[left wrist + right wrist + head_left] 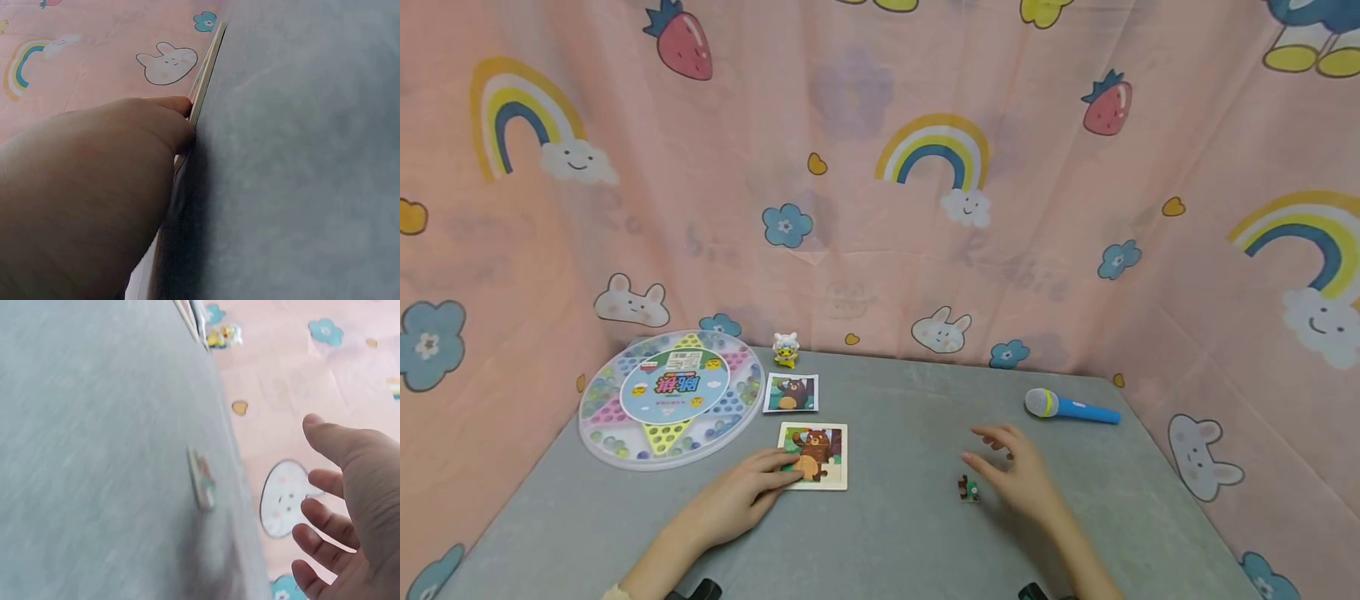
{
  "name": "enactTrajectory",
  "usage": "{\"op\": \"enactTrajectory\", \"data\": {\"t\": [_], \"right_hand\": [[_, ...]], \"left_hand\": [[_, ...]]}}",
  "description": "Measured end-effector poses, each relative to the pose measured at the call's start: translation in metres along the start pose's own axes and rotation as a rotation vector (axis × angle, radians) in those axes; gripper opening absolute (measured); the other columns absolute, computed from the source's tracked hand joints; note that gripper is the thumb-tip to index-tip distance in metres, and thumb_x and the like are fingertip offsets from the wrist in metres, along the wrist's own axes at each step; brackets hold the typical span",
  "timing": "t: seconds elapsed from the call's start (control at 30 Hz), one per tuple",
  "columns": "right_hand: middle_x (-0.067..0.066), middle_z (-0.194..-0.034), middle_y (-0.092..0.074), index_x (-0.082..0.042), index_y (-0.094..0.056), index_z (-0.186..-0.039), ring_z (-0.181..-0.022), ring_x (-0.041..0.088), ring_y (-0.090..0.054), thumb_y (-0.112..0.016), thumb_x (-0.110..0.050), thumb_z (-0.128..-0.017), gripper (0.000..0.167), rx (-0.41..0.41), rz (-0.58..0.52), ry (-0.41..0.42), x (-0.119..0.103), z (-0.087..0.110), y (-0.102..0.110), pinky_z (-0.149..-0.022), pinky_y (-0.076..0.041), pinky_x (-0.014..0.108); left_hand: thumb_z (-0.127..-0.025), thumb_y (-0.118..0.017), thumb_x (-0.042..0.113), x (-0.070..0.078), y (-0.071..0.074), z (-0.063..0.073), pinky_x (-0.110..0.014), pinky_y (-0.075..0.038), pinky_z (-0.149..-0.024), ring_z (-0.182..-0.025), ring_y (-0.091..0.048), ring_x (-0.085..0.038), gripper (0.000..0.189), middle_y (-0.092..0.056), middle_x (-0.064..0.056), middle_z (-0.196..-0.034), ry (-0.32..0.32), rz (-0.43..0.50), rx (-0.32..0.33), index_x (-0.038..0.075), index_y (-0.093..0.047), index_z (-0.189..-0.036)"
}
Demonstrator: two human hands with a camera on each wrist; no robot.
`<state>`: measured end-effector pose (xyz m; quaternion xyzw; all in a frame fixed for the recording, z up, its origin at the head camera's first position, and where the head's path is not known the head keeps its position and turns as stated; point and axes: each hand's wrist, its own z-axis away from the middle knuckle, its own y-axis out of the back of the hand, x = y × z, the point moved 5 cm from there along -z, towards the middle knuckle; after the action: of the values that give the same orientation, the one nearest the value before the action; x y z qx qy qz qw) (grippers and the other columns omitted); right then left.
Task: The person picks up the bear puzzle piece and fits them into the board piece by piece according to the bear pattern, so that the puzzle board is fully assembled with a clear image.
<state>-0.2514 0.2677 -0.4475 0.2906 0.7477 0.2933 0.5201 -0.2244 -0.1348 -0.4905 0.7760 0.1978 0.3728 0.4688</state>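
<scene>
A small jigsaw puzzle [814,457] of a brown bear in a pale wooden frame lies left of the middle of the table. On its left side rests my left hand [741,497], fingers stretched over the picture; the left wrist view shows fingertips at the frame's edge [206,75]. To the right, a loose puzzle piece [968,489] in green and brown lies on the table. My right hand [1017,475] hovers just beside and above it, thumb and fingers apart, holding nothing. In the right wrist view the piece [201,479] is apart from the fingers.
Behind the puzzle lies a bear picture card [791,393], with a small yellow-and-white figurine [786,350] farther back. A round Chinese checkers board [673,400] occupies the left. At the back right is a blue toy microphone [1075,407]. A pink printed curtain [850,275] surrounds the grey table [895,533].
</scene>
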Motion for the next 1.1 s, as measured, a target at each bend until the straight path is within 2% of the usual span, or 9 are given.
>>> {"op": "enactTrajectory", "data": {"t": [0.1, 0.23, 0.5, 0.8, 1.0, 1.1], "right_hand": [[0.008, -0.112, -0.069, -0.008, -0.075, -0.127, -0.101, 0.026, -0.063, -0.084, -0.026, -0.093, 0.040, 0.000, 0.005, 0.008, 0.008, 0.006, 0.003, -0.081, -0.054, 0.038], [0.002, -0.109, -0.069, -0.012, -0.076, -0.127, -0.100, 0.020, -0.063, -0.085, -0.030, -0.093, 0.039, -0.041, -0.003, -0.028, 0.021, 0.012, 0.000, -0.078, -0.053, 0.031], [-0.005, -0.111, -0.071, -0.018, -0.077, -0.126, -0.101, 0.013, -0.066, -0.085, -0.030, -0.093, 0.036, -0.062, -0.085, -0.073, 0.040, 0.022, -0.009, -0.084, -0.055, 0.028], [-0.007, -0.116, -0.071, -0.018, -0.076, -0.127, -0.108, 0.012, -0.065, -0.088, -0.029, -0.089, 0.042, -0.153, -0.146, 0.054, 0.039, 0.029, -0.014, -0.097, -0.056, 0.029], [-0.005, -0.119, -0.072, -0.019, -0.076, -0.125, -0.114, 0.014, -0.065, -0.094, -0.025, -0.082, 0.047, -0.148, -0.141, 0.153, 0.037, 0.031, -0.015, -0.101, -0.051, 0.022], [-0.007, -0.119, -0.070, -0.022, -0.076, -0.123, -0.114, 0.013, -0.063, -0.093, -0.026, -0.083, 0.044, -0.156, -0.115, 0.160, 0.039, 0.031, -0.015, -0.101, -0.051, 0.024]], "left_hand": [[-0.103, -0.067, 0.009, -0.001, 0.000, 0.000, -0.054, -0.051, -0.112, -0.139, -0.057, -0.033, 0.036, -0.063, -0.004, -0.149, 0.003, 0.000, -0.002, 0.017, -0.074, -0.137], [-0.103, -0.067, 0.010, 0.000, 0.000, 0.000, -0.054, -0.050, -0.113, -0.140, -0.057, -0.033, 0.035, -0.063, -0.004, -0.149, 0.007, 0.000, -0.002, 0.017, -0.074, -0.137], [-0.104, -0.066, 0.010, 0.000, 0.000, -0.001, -0.055, -0.049, -0.114, -0.141, -0.055, -0.033, 0.035, -0.062, -0.003, -0.150, 0.011, 0.002, -0.011, 0.017, -0.073, -0.138], [-0.104, -0.066, 0.010, -0.001, -0.001, 0.001, -0.056, -0.048, -0.115, -0.142, -0.055, -0.034, 0.035, -0.062, -0.004, -0.151, 0.024, 0.014, -0.018, 0.016, -0.073, -0.138], [-0.104, -0.066, 0.009, -0.002, -0.001, 0.000, -0.056, -0.047, -0.116, -0.143, -0.054, -0.035, 0.035, -0.062, -0.005, -0.151, 0.026, 0.028, -0.016, 0.015, -0.073, -0.138], [-0.104, -0.065, 0.009, -0.001, 0.000, -0.001, -0.056, -0.047, -0.116, -0.143, -0.053, -0.036, 0.035, -0.061, -0.005, -0.151, 0.026, 0.027, -0.020, 0.014, -0.073, -0.138]]}}
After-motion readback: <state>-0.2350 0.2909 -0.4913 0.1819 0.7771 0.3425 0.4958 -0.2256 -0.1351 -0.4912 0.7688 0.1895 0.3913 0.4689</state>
